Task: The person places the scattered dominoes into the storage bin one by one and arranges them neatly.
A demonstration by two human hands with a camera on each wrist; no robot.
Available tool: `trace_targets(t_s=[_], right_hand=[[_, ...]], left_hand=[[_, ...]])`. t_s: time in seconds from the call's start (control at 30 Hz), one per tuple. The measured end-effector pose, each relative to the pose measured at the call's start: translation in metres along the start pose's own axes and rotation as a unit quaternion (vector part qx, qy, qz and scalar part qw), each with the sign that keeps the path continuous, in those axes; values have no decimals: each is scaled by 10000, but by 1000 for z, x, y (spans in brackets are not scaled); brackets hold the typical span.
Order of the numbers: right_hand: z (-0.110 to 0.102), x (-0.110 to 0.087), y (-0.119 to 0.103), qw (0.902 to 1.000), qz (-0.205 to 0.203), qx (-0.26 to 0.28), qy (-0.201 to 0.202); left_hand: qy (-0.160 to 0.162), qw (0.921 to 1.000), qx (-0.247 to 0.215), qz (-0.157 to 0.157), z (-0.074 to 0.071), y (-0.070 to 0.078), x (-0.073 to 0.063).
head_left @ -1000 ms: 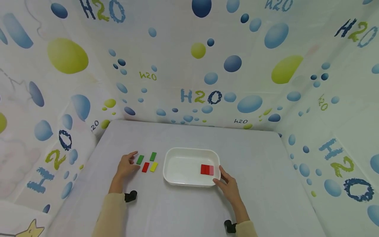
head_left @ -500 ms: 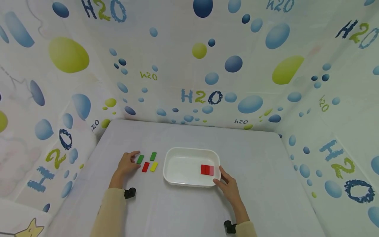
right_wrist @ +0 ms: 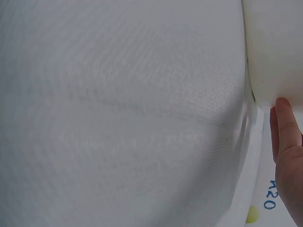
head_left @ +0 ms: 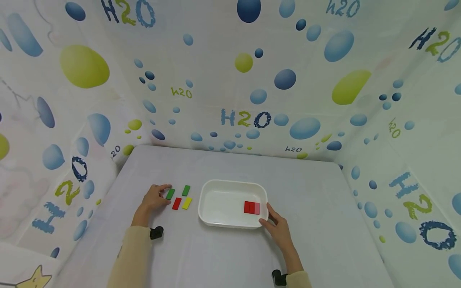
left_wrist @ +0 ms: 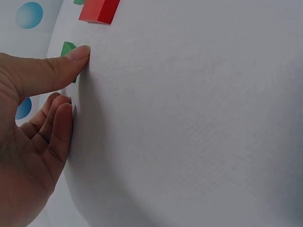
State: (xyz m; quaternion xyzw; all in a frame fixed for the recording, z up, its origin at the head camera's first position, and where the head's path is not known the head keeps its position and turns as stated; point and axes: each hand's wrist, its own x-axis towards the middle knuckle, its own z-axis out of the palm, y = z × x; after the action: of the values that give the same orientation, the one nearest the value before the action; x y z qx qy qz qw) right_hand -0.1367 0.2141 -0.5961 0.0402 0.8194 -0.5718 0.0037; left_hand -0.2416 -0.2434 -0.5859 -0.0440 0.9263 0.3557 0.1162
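Observation:
In the head view my left hand [head_left: 154,198] has its thumb and index finger at the two ends of a green block [head_left: 170,194], pinching it on the table. The left wrist view shows the thumb [left_wrist: 57,71] across that block, the index finger hidden behind. My right hand [head_left: 279,230] grips the right front corner of a white tray [head_left: 216,223], thumb at the front rim and fingers along the right side. In the right wrist view fingers [right_wrist: 286,123] rest against the tray's wall. Two red blocks [head_left: 249,207] and a pink block [head_left: 257,208] lie inside the tray.
Beside the left hand lie a red block [head_left: 177,203], a yellow block [head_left: 187,203] and another green block [head_left: 186,190]. A white cloth [head_left: 223,260] covers the table. Patterned curtains [head_left: 201,72] hang around the back and both sides.
My left hand has moved slightly right, and its thumb and index finger have closed in on the green block. The right hand stays at the tray's corner.

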Motion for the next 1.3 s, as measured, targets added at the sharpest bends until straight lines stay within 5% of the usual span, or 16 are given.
trace_targets(t_s=[0.77,1.3], right_hand=[[0,-1,-3,10000,12,-56,-24],[0,0,2,10000,-42,3,24]], left_hand=[[216,9996,-56,144,3,-5,0],[346,9931,-1092,234,1,-17,-2]])
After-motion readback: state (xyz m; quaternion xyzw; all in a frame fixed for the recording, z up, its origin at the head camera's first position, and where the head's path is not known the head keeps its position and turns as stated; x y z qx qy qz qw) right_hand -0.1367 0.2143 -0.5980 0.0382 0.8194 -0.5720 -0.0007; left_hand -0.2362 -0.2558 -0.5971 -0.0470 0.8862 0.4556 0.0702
